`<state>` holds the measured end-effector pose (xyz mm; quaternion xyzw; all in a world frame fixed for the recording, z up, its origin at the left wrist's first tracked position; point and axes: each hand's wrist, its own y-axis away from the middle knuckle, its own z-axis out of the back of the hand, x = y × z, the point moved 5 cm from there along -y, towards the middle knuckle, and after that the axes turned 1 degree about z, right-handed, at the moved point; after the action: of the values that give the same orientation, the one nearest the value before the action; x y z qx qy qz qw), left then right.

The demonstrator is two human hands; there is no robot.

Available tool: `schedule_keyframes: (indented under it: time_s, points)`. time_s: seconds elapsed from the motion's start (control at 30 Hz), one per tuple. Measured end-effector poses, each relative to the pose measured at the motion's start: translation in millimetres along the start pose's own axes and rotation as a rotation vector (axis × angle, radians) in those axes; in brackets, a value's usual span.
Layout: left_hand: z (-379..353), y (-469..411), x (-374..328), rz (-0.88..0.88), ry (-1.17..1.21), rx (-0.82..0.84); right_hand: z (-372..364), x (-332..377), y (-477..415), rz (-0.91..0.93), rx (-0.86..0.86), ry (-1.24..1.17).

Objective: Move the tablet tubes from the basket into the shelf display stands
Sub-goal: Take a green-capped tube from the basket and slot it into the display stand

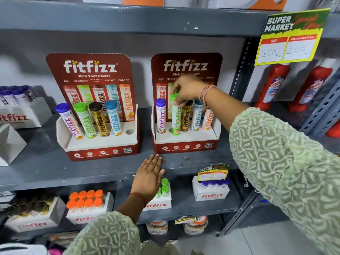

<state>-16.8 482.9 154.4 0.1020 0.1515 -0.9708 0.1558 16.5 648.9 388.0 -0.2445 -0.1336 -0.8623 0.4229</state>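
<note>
Right hand [185, 91] pinching the green tube [175, 115] should press it straight down, apparently half-seated, while the left hand [150, 173], at 6 o'clock, lies flat and open on the shelf [55, 172].

The shelf [110, 173] was seen as grey painted metal, matt and scuffed. The display stands [185, 142] were printed card, the tablet tubes [175, 115] glossy plastic, the sleeve [276, 153] patterned woven cloth.

Left stand [95, 142] has one free hole [129, 131]; right stand [185, 138] is full.
</note>
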Motion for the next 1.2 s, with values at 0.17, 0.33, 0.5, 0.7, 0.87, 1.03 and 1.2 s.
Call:
schedule_keyframes:
  time_s: [0.17, 0.33, 0.5, 0.7, 0.87, 1.03, 1.2]
  points:
    - [0, 0, 0, -0.004, 0.004, -0.001, -1, 0, -3, 0.089, -0.125, 0.182]
    - [-1, 0, 1, -0.007, -0.002, 0.005, 2, 0, -6, 0.123, -0.133, 0.298]
    - [-1, 0, 1, -0.013, -0.001, 0.006, 3, 0, -6, 0.131, -0.138, 0.331]
    - [-1, 0, 1, -0.007, -0.003, 0.006, 0, -1, -8, 0.116, -0.115, 0.386]
    - [-1, 0, 1, 0.0, 0.003, 0.018, -16, -10, -11, 0.093, -0.159, 0.482]
    - [6, 1, 2, -0.018, 0.063, 0.054, -18, -16, -6, 0.057, -0.138, 0.554]
    - [45, 35, 33, 0.113, 0.192, -0.067, -69, 17, 39, 0.371, -0.531, 0.14]
